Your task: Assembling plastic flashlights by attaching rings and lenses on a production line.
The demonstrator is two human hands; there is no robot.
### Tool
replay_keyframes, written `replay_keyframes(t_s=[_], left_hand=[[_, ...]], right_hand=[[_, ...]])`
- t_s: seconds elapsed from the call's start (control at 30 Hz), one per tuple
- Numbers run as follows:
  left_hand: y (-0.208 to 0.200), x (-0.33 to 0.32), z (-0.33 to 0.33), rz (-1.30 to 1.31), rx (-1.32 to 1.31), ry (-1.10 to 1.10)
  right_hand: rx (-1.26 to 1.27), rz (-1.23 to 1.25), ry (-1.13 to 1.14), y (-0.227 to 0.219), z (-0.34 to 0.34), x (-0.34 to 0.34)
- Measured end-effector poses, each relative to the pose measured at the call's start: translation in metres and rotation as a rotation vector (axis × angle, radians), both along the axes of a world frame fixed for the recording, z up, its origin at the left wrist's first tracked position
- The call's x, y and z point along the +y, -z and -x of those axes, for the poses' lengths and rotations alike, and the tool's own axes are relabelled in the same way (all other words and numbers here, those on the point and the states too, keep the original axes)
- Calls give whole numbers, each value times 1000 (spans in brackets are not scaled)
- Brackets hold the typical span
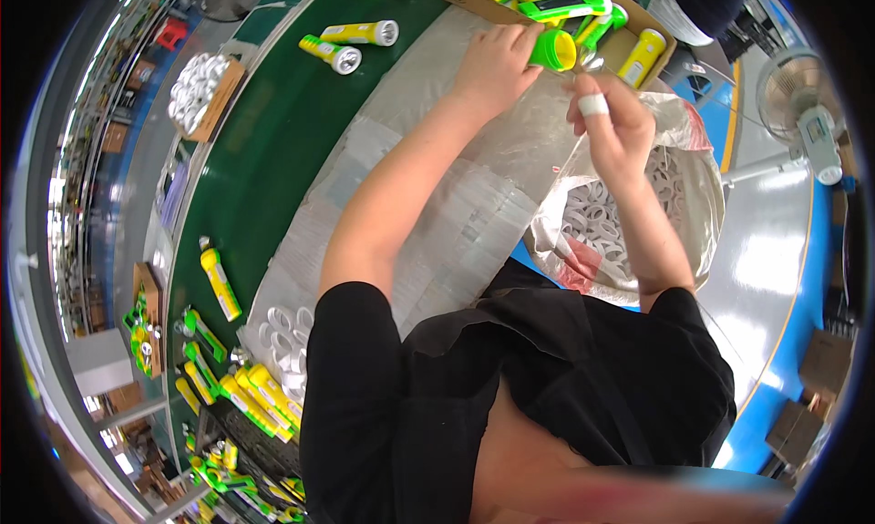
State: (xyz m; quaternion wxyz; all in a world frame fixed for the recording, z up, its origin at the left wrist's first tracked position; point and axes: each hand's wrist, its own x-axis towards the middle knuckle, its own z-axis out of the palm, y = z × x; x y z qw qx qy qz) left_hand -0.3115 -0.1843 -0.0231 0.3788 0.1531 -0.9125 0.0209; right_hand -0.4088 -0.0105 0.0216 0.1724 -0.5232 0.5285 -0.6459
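The left hand (499, 64) curls around a green flashlight head (550, 50), its round yellow mouth open toward the right hand (618, 128). The right thumb and forefinger come close together just beside that mouth; from where I stand, I cannot tell whether they pinch anything. A white band (593, 105) circles one right finger. To work well here, I'd judge, keep the left grip firm but off the rim, and meet the opening squarely rather than at a slant.

Both hands are near a cardboard box (469, 2) of smooth yellow-and-green flashlights, at the worktop's upper end. Wrinkled, translucent plastic sheeting (428, 241) covers the near edge of the green worktop (255, 159); thin white rings (287, 337) lie heaped on its lower corner. Beside the near edge, a crinkled pale bag (693, 123) gapes over more rings (597, 219). Two flashlights (361, 33) lie toward the far edge.
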Motion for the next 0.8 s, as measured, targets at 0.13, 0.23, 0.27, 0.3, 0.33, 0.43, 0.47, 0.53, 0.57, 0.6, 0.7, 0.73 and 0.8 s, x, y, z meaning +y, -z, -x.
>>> replay_keyframes(t_s=[0.13,0.23,0.27,0.3,0.33,0.43,0.47,0.53,0.57,0.6,0.7,0.73,0.8], left_hand=[[-57,47,-72,-179,144,-85],[-66,95,-133,-276,141,-167],[-64,115,-154,-354,145,-188],[-59,131,-177,-358,171,-236],[-58,145,-202,-459,227,-225],[-41,179,-272,-952,600,-293],[-34,185,-287,-1139,815,-266],[-19,195,-288,-1193,831,-180],[-13,199,-288,-1265,886,-52],[-22,204,-282,-1311,969,42],[-28,216,-305,-1298,947,44],[-26,219,-310,-1064,865,-89],[-30,227,-320,-726,668,-280]], right_hand=[[213,93,70,24,-30,-32],[-1,-1,-304,4,-76,-42],[-87,-89,-459,3,-89,-41],[-37,-151,-540,2,-103,-37],[-137,-155,-660,5,-118,-30],[-244,-313,-995,14,-156,-6],[-273,-377,-1095,17,-168,0],[-331,-447,-1299,22,-194,14],[-350,-478,-1381,26,-206,21],[-327,-493,-1434,30,-216,27],[-232,-614,-1532,31,-237,43],[-230,-624,-1521,30,-239,48],[-362,-640,-1370,23,-241,54]])
